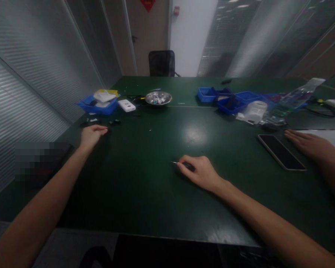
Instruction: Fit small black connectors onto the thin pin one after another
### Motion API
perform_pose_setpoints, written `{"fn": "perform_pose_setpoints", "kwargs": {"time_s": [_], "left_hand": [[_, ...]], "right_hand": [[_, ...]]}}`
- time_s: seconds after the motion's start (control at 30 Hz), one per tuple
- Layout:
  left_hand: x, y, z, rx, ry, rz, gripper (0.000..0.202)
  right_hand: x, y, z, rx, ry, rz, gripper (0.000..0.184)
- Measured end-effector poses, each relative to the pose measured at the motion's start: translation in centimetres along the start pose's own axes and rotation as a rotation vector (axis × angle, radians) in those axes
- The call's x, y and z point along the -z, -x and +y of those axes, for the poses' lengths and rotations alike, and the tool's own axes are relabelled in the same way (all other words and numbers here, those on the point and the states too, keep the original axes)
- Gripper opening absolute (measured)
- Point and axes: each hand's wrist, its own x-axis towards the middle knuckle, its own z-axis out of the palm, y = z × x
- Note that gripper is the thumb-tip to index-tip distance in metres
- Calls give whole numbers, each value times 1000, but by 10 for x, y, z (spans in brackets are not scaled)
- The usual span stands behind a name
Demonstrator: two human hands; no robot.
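My right hand [201,171] rests over the green table with its fingers curled around a slim tool [174,162] that has a thin, bright metal tip pointing left. Most of the tool is hidden in the grip, so I cannot tell its exact kind. Farther off on the left, my left hand [93,137] is closed in a pinch, thumb against fingers; whatever it holds, if anything, does not show. Small dark green pieces [115,122] and white scraps [93,120] lie just beyond the left fingers.
A blue tray [100,109] and white device [126,105] stand back left, beside a metal bowl [159,98] of small parts. Blue bins [206,95] and a clear bottle [292,100] stand back right. Another person's hand [312,146] lies near a phone [281,152].
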Motion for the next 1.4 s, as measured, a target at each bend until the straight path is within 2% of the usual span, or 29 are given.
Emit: {"fn": "perform_pose_setpoints", "kwargs": {"time_s": [0.07,0.13,0.23,0.37,0.43,0.5,0.6,0.7,0.93,1.4], "left_hand": [[-1,9,9,-19,8,19,45],[-6,25,29,-81,44,-8,42],[-22,65,75,-232,116,-191,42],[-57,128,135,-474,187,-468,31],[-73,155,154,-599,256,-553,23],[-83,174,164,-689,283,-623,20],[-86,186,169,-761,261,-645,20],[-84,187,168,-776,248,-641,20],[-83,188,169,-702,256,-643,34],[-81,189,170,-692,275,-664,32]], "right_hand": [[0,0,0,-5,-3,-7,35],[0,-1,-1,-8,-5,-7,36],[1,-1,-3,-8,-8,1,35],[4,0,-5,-6,3,-15,33],[7,1,-4,-1,30,-22,31],[10,2,-2,15,66,-32,29],[13,4,1,49,118,-63,26],[14,5,2,58,145,-82,24],[11,3,-3,63,178,-84,23],[8,1,-3,69,135,-72,23]]}}
